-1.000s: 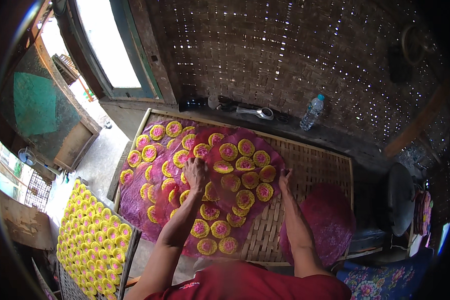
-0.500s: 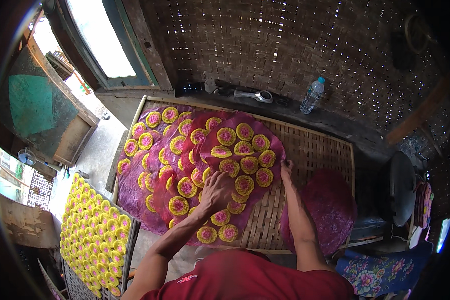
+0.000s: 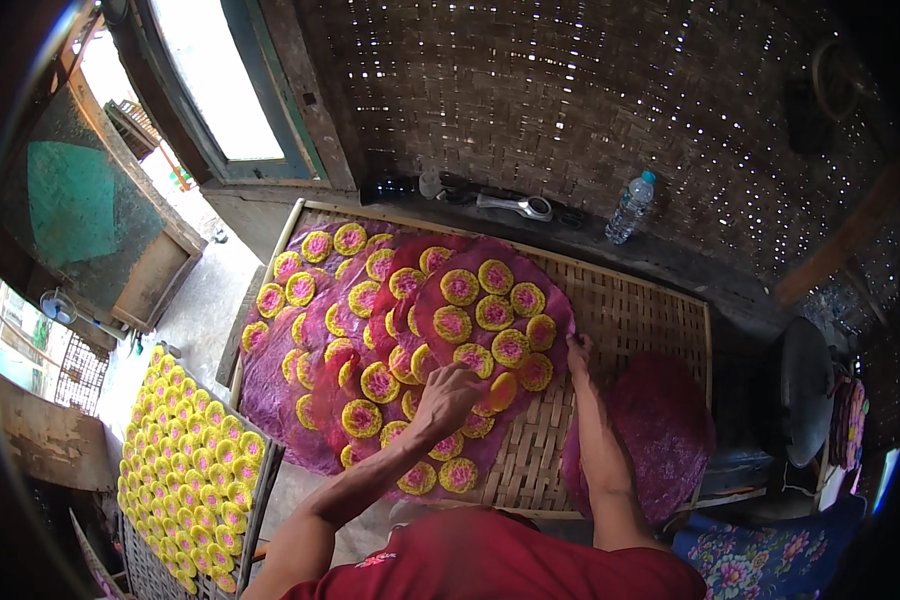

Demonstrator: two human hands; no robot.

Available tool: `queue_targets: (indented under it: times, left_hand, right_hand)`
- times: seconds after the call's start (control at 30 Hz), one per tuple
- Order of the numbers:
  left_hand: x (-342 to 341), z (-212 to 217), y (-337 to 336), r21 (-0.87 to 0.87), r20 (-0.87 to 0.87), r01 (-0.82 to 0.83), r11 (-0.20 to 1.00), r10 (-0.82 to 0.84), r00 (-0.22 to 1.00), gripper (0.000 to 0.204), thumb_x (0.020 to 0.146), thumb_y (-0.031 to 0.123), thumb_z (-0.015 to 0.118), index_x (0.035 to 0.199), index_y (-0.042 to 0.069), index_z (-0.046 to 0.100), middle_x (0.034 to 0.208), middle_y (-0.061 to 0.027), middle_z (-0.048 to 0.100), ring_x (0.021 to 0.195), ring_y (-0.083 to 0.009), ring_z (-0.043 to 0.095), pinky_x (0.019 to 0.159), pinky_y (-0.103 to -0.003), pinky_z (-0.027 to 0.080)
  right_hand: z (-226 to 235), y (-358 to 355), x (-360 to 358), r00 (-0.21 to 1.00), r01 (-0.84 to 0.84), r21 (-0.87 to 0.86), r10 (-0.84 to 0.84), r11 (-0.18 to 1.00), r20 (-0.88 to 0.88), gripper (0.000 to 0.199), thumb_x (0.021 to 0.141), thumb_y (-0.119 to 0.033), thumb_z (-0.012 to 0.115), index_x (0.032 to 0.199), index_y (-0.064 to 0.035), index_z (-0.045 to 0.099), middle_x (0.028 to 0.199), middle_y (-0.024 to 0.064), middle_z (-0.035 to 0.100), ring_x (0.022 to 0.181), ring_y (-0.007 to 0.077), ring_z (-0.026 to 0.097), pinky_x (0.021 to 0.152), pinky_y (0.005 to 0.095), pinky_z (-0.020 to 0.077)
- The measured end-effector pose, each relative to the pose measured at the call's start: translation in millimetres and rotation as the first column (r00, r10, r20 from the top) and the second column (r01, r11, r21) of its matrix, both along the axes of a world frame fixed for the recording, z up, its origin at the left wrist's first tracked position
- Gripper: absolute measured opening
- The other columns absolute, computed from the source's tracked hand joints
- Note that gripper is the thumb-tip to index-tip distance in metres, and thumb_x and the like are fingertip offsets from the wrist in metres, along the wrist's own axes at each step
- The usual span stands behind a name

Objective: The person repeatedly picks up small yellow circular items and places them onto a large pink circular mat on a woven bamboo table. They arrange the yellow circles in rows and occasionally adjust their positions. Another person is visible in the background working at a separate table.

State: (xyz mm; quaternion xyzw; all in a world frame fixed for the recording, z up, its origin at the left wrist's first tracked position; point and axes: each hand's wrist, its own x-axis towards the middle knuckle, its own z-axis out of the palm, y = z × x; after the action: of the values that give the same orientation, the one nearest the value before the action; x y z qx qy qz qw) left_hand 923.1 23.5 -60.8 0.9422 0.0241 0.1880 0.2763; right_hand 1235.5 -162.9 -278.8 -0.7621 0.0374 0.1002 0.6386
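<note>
Thin purple and red translucent sheets (image 3: 270,410) lie overlapping, dotted with round yellow discs with pink centres (image 3: 459,287). My right hand (image 3: 578,354) pinches the right edge of the top sheet. Over the sheets' middle, my left hand (image 3: 450,396) has its fingers curled closed among the discs. Whatever lies between its fingertips is hidden. Right beside it, one disc (image 3: 502,391) stands tilted, showing a plain yellow face. A stack of dark magenta sheets (image 3: 660,430) lies by my right forearm.
A woven bamboo tray (image 3: 620,295) with a pale frame carries the sheets. Another rack (image 3: 260,490) at lower left is covered in similar discs. Along the back ledge are a water bottle (image 3: 631,208) and a metal-coloured tool (image 3: 515,206). A dark wok-like pan (image 3: 805,390) stands at right.
My left hand has shifted slightly right and its fingers have curled in. The disc beside it has tipped up. My right hand still grips the sheet's edge, slightly lower in view.
</note>
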Motion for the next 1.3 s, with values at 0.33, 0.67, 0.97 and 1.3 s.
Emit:
queue_targets:
  times: [0.33, 0.67, 0.97, 1.3]
  left_hand:
    - [24, -16, 89, 0.042, 0.04, -0.766, 0.642, 0.765, 0.643, 0.059, 0.086, 0.036, 0.079, 0.133, 0.004, 0.06, 0.123, -0.016, 0.063, 0.116, -0.0341, 0.057, 0.098, -0.046, 0.044]
    - [54, -26, 125, 0.104, -0.075, -0.742, 0.662, 0.749, 0.658, 0.035, 0.082, 0.038, 0.079, 0.097, 0.007, 0.069, 0.101, -0.0135, 0.061, 0.101, -0.0337, 0.057, 0.089, -0.047, 0.044]
    - [70, -44, 115, 0.051, 0.018, -0.738, 0.673, 0.738, 0.674, 0.031, 0.083, 0.034, 0.077, 0.097, 0.008, 0.066, 0.099, -0.0121, 0.063, 0.094, -0.033, 0.063, 0.078, -0.048, 0.05]
    - [82, -21, 111, 0.037, -0.048, -0.706, 0.707, 0.707, 0.706, 0.014, 0.101, 0.019, 0.05, 0.103, 0.005, 0.05, 0.08, -0.022, 0.068, 0.073, -0.0409, 0.069, 0.059, -0.055, 0.051]
  right_hand:
    - [70, -8, -19, 0.994, -0.107, -0.321, 0.113, 0.941, -0.001, 0.053, 0.092, -0.039, 0.073, 0.12, 0.0042, 0.065, 0.115, 0.0165, 0.067, 0.108, 0.028, 0.062, 0.095, 0.0392, 0.0465]
    - [78, -7, -37, 0.939, -0.255, -0.54, 0.338, 0.802, 0.06, 0.055, 0.101, -0.037, 0.06, 0.136, 0.0055, 0.054, 0.127, 0.0239, 0.064, 0.119, 0.038, 0.06, 0.099, 0.0451, 0.0458]
    - [98, 11, -65, 0.899, -0.067, -0.301, 0.188, 0.951, 0.396, 0.044, 0.103, -0.031, 0.054, 0.124, 0.0078, 0.059, 0.117, 0.0312, 0.064, 0.109, 0.0476, 0.062, 0.089, 0.0504, 0.0483]
    - [146, 20, -66, 0.903, -0.092, -0.467, 0.271, 0.88, 0.332, 0.046, 0.107, -0.033, 0.052, 0.125, 0.0073, 0.063, 0.111, 0.0327, 0.069, 0.105, 0.0471, 0.067, 0.087, 0.0479, 0.0536]
